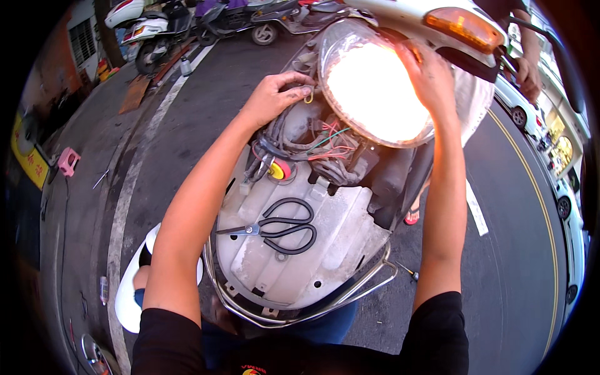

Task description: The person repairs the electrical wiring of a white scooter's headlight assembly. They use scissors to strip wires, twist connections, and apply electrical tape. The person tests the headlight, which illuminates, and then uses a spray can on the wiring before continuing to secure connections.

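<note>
A large round headlight (376, 90) glows bright white, with a clear rim, at the front of an opened scooter. My right hand (428, 78) holds its right upper edge, the fingers partly washed out by the glare. At its left side, my left hand (275, 99) is closed, thumb and fingers pinched beside a small yellow loop (309, 97); what sits between the fingertips is hidden. Below lies a tangle of wires (325, 147), with a red-and-yellow round part (279, 169) among them. Black-handled scissors (275, 227) rest on the grey plastic panel (319, 265).
A chrome rail (250, 319) curves round the panel's near edge. Beyond the headlight is a white scooter cover with an orange lamp (465, 29). Another person's hand (528, 78) shows at upper right. A pink stool (69, 161) stands left; parked scooters (265, 31) line the back.
</note>
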Motion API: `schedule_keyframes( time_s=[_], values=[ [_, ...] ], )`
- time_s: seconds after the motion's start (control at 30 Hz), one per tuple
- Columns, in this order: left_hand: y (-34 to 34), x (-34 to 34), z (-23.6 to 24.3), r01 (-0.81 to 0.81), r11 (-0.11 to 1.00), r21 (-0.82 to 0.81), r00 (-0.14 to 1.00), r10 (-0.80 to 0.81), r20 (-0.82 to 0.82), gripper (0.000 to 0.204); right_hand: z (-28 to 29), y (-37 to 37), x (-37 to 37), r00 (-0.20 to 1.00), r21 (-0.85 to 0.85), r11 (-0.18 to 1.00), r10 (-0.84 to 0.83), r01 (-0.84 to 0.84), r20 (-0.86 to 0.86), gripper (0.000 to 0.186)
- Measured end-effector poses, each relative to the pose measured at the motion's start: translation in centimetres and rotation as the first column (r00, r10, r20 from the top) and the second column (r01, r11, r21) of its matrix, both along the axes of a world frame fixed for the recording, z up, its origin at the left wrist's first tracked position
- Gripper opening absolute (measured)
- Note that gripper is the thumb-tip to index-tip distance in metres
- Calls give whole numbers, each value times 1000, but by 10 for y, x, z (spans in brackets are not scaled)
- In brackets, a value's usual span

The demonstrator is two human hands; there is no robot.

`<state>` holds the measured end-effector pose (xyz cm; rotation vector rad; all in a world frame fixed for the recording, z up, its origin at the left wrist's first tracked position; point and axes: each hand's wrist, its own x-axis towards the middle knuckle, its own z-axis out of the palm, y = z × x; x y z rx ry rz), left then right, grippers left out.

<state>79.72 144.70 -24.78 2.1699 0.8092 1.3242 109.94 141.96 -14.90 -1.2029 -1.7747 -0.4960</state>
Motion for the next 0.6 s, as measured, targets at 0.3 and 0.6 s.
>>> schedule_keyframes(
  time_s=[0.3,0.6],
  values=[
    [1,2,2,-18,1000,-21,1000,19,7,27,2,-9,-3,999,-74,997,-36,34,-28,44],
    [13,-2,0,-1,991,130,999,7,-43,26,-10,1,3,987,6,999,-44,45,-155,48]
  ],
)
